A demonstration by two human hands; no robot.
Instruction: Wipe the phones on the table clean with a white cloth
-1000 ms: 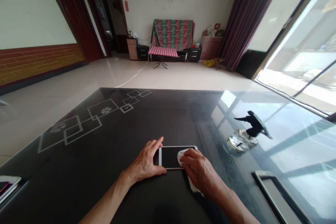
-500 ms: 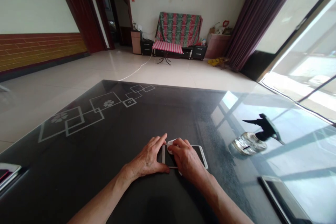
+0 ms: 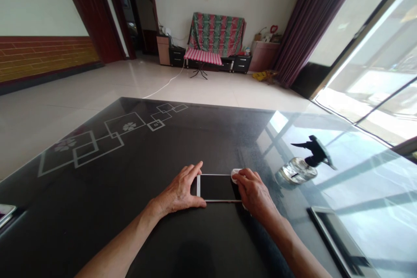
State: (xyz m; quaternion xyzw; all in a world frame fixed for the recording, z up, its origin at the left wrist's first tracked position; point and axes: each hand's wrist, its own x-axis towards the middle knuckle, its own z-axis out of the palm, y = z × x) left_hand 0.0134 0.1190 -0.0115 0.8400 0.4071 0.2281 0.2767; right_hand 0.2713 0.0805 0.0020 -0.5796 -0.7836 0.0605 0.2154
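Observation:
A white-framed smartphone (image 3: 216, 187) lies flat on the dark tabletop, its black screen facing up. My left hand (image 3: 182, 189) steadies its left end, thumb along the near edge and fingers at the far corner. Over the phone's right end, my right hand (image 3: 256, 189) is closed on a white cloth (image 3: 236, 175), pressing it to the screen. Most of the cloth is hidden under my fingers, so I cannot tell whether it is fabric or tissue.
A clear spray bottle (image 3: 299, 170) with a black trigger head stands to the right. Nearer on that side lies a tablet-like device (image 3: 343, 243). Another device (image 3: 6, 215) is cut off at the left edge. The glossy table (image 3: 156, 147) has white square patterns.
My right hand has slid the cloth from the phone's left part to its right end, uncovering most of the screen. My left hand stays at the left end. The view has shifted slightly.

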